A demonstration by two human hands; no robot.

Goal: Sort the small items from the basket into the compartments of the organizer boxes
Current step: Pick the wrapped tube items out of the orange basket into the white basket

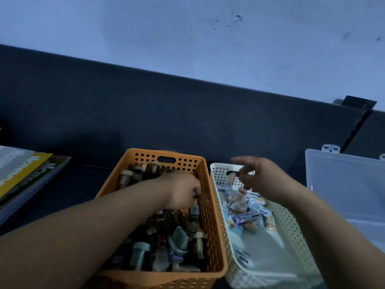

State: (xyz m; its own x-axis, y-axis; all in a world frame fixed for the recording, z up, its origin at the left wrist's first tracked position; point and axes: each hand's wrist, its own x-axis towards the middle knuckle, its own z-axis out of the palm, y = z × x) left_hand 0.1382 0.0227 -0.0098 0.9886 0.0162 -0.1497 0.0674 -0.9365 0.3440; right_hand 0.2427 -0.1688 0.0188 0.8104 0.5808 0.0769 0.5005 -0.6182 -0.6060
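- The orange basket (210, 222) is nearest, heaped with small dark items (179, 240) that look like little capped bottles. The dim light makes the kinds hard to tell apart, so a piece could easily end up in the wrong compartment.
- Just beside it on the right is a white basket (295, 232) holding small labelled packets (243, 207). Their print is too small to read.
- The left hand (181, 190) is down in the orange basket with its fingers curled into the heap by the right wall. I cannot tell whether it has hold of anything.
- The right hand (262, 178) hovers over the far end of the white basket, forefinger stretched and the other fingers loosely bent. It is blurred, so I cannot tell whether it pinches a piece.
- A clear organizer box (343, 188) lies further right, beyond the white basket, and its compartments do not show. A piece carried there could drop among the packets on the way.
- A stack of magazines (27, 174) lies at the left on the dark bench (166, 122). The big cover lettering is turned away and I cannot read it.
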